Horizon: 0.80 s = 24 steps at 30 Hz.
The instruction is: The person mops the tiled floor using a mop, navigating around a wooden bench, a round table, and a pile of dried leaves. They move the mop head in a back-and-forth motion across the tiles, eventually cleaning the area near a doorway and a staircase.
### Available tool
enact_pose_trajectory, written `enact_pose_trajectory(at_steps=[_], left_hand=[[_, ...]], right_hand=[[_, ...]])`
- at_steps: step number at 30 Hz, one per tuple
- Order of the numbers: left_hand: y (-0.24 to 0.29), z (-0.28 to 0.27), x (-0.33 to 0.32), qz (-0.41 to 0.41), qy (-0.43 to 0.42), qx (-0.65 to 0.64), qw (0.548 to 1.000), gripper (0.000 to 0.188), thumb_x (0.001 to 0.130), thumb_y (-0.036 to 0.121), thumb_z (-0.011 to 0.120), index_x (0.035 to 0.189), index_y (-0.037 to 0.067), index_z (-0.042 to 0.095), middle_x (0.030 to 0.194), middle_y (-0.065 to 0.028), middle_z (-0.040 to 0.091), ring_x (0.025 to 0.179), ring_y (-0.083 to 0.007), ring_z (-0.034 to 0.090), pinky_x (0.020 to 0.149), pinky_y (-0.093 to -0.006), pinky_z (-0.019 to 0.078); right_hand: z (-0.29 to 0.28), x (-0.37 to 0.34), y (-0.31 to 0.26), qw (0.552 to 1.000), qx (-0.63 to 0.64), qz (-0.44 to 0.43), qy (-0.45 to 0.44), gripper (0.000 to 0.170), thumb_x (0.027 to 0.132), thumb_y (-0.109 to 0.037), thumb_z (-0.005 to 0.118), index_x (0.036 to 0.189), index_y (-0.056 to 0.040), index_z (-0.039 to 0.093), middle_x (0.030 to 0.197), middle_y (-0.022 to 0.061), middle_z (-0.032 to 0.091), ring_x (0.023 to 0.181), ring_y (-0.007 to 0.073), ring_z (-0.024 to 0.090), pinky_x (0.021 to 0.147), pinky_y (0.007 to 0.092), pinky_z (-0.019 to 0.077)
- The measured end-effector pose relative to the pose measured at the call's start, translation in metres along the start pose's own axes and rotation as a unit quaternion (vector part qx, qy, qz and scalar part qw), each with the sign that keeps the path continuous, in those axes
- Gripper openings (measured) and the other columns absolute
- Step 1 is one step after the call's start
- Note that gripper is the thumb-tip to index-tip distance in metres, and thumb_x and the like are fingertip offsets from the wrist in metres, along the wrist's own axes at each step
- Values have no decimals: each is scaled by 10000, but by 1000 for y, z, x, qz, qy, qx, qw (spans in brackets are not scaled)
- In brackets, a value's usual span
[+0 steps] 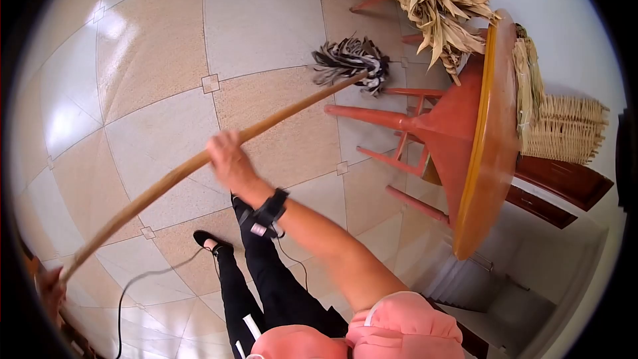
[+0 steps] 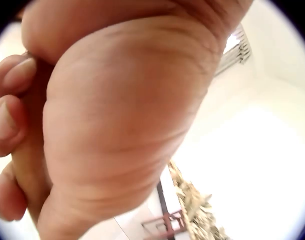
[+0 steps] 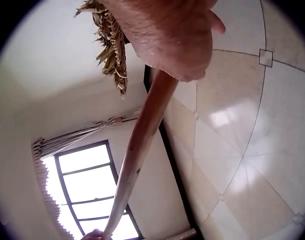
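A mop with a long wooden handle (image 1: pixel 156 191) runs slantwise across the head view. Its black-and-white strand head (image 1: pixel 352 63) lies on the tiled floor beside the legs of a red table. Partway along the handle, my right hand (image 1: pixel 232 166) grips the wood. My left hand (image 1: pixel 52 289) holds the top end at the far left edge of the head view. In the left wrist view, the left hand's fingers (image 2: pixel 7 120) curl round the handle. The right wrist view shows the handle (image 3: pixel 142 135) running from the right hand (image 3: pixel 172 40) toward the left hand (image 3: pixel 96 235).
A round-topped red table (image 1: pixel 442 126) stands at the right, with dried corn husks (image 1: pixel 432 0) and a woven wicker piece (image 1: pixel 565 129) by it. A dark cable (image 1: pixel 156 272) trails over the floor near my shoe (image 1: pixel 211 240). A window (image 3: pixel 90 180) is in the wall.
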<state>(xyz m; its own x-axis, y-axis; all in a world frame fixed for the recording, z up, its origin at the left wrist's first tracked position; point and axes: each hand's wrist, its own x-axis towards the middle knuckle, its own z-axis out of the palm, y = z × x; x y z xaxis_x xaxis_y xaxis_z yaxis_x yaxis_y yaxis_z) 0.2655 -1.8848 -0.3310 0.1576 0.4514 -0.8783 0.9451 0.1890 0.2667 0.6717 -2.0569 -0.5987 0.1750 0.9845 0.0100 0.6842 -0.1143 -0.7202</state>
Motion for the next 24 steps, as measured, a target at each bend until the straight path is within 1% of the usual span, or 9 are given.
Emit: enact_pose_trajectory(at_steps=[1,2,5,7,13,17,18,21,24], left_hand=[[61,25,36,71,-26,57,995,250,768,99,497,957,-48,569,548,31,417,494,-45,406,426,-210,322],[86,56,62,164,65,-37,984,271,766,114,489,954,-63,572,555,23,425,497,-46,403,440,-206,329],[217,134,132,240,-18,-11,971,300,785,146,522,1031,-21,559,564,-1,438,499,-56,406,457,-215,352],[286,204,173,342,-16,53,938,236,804,184,509,995,74,590,601,-124,538,531,-257,523,509,-345,414],[465,346,240,404,-31,153,902,281,852,221,453,1115,155,527,824,-171,598,775,-337,574,657,-409,461],[434,343,259,430,-61,73,898,296,843,184,445,1129,141,508,842,-199,585,770,-351,563,665,-428,444],[414,328,258,440,-61,71,893,292,838,171,453,1116,116,519,809,-209,576,738,-351,563,644,-416,438],[343,259,229,446,-46,88,889,322,841,128,452,1151,53,494,628,-184,488,536,-257,485,537,-348,390],[272,187,171,370,-42,68,926,339,838,95,453,1168,22,479,578,-70,397,518,-132,393,496,-279,352]], right_hand=[[-19,7,35,998,-45,36,27,185,638,31,524,792,2,427,847,176,453,870,341,412,767,420,368],[-41,11,70,993,-75,68,52,227,617,49,555,795,-3,425,857,180,451,868,348,414,768,427,365],[-107,9,171,968,-184,117,125,277,605,61,582,821,-26,433,884,176,451,919,354,418,811,427,357],[-145,0,217,952,-222,147,149,306,590,60,597,830,-30,431,910,174,455,950,357,415,861,425,341],[-221,-10,255,933,-260,197,153,692,419,-185,811,972,-15,432,1078,151,407,1107,368,321,963,423,275],[-205,-17,284,924,-278,244,92,725,415,-216,814,1002,-27,432,1174,164,358,1208,405,189,1002,415,231],[-199,-13,275,930,-255,255,70,586,513,-123,763,995,-42,441,1218,178,337,1215,423,182,1011,435,214],[-156,-10,268,944,-208,208,148,416,614,107,559,976,-70,458,1195,190,351,1176,423,245,1013,482,175],[-120,-5,240,949,-171,192,182,448,593,163,528,965,-75,453,1183,189,351,1178,436,225,1006,500,176]])
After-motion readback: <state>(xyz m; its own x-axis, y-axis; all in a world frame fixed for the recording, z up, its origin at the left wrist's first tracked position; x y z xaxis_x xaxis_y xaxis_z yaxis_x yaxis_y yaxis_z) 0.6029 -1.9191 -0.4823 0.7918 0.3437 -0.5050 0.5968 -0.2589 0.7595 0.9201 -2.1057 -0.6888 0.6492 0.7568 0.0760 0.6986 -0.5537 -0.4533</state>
